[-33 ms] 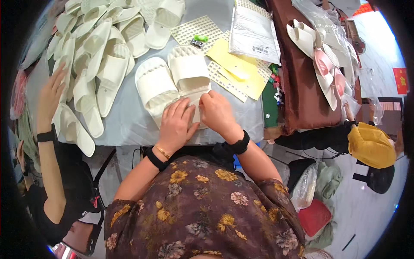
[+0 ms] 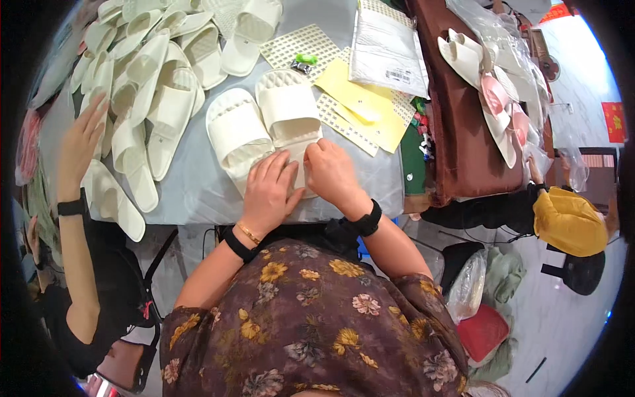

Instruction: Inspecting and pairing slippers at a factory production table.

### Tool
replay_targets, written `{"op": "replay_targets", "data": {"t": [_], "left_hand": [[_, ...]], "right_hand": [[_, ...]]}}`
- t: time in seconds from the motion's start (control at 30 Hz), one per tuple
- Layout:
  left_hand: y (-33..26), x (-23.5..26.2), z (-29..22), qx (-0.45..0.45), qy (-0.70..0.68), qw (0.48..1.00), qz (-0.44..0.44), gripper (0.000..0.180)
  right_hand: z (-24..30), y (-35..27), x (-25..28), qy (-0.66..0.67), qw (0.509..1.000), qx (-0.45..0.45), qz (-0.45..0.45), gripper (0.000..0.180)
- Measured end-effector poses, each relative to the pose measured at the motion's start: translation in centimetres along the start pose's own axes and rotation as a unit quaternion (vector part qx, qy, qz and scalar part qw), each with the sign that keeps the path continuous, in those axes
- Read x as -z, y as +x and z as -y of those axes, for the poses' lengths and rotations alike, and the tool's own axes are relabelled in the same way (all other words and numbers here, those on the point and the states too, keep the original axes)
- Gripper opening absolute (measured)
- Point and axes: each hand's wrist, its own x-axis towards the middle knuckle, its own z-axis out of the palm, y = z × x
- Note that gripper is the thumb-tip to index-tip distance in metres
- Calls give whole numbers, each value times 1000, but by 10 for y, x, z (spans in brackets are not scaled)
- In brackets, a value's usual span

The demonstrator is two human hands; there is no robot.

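A pair of cream open-toe slippers lies side by side before me, toes pointing away, with quilted insoles. My left hand [image 2: 268,188] rests with fingers stretched over the heel parts, between the left slipper [image 2: 241,132] and the right slipper [image 2: 289,106]. On the right slipper's heel area, my right hand [image 2: 333,173] is closed in a pinch with its fingertips pressed down. Whatever is between those fingertips is hidden. Beyond the pair lie stud-patterned sticker sheets [image 2: 301,46] and a yellow sheet [image 2: 357,96].
A heap of cream slippers [image 2: 162,99] covers the table's left, where a co-worker's hand [image 2: 83,139] reaches in. A plastic packet [image 2: 389,56] lies at the back. Rightward stands a brown padded surface [image 2: 476,145] with cream and pink slippers, and another person in yellow.
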Motion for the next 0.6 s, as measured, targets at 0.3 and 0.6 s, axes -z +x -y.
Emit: {"op": "replay_targets", "data": {"t": [0.3,0.6], "left_hand": [[1,1,-2,2,3,1000,-7,49],[-1,-2,1,-1,4,1000,-11,50]], "right_hand": [[-25,-11,20,180,976,-107,61,6],[-154,-8,78,-5,959,-282,-18,15]]}}
